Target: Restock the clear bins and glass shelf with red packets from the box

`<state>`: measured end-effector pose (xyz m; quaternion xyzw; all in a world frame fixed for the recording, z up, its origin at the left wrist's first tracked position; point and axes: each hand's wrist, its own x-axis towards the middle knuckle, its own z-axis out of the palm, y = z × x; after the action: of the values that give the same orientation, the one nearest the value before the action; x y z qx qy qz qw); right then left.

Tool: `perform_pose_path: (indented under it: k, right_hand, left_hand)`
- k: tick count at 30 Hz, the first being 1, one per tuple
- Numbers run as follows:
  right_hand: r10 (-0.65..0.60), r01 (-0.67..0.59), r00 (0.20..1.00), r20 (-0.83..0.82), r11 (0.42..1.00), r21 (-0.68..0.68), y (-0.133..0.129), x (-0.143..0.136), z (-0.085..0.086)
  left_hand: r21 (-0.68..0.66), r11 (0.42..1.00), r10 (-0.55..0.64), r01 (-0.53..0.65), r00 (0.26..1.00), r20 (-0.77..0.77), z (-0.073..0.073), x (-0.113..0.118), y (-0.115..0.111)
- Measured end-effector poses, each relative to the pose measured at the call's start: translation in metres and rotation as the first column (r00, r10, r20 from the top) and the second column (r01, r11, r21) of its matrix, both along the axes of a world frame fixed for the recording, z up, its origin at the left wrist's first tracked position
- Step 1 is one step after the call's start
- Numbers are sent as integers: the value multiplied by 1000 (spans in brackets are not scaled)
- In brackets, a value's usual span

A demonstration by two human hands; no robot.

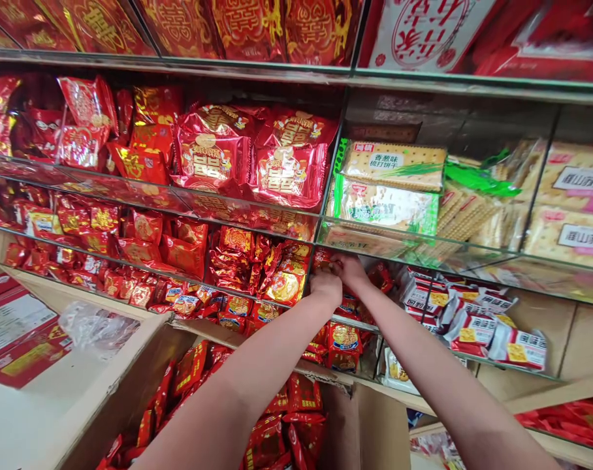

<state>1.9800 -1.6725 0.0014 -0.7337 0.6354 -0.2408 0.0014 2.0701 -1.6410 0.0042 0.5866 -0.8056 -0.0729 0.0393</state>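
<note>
Red snack packets (343, 307), centre frame: light, crinkly, likely slippery; grip by edges. Left hand (326, 285) and right hand (349, 269) bunched together on them; exact pinch unclear.

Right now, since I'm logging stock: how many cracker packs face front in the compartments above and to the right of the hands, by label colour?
Green-printed cracker packs: 2
Pink-labelled cracker packs: 2
Total: 4
</note>
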Motion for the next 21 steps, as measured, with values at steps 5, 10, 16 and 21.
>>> perform_pose_path:
  k: [5, 10, 16, 21]
  right_hand:
    - [-142, 154, 985, -101, 980, 124, 8, -11, 18]
    - [-161, 240, 959, -234, 900, 363, 23, -26, 19]
    - [-71, 203, 954, -290, 867, 455, 37, -17, 10]
    - [-115, 202, 962, -247, 910, 361, 52, -29, 30]
  left_hand:
    - [-53, 997, 53, -52, 998, 18, -1, 1, -5]
    - [-57, 995, 87, -86, 996, 11, 0, 0, -7]
    - [-45, 995, 91, -92, 995, -33, -1, 1, -8]
    - [29, 996, 90, -88, 992, -93, 4, 2, -7]
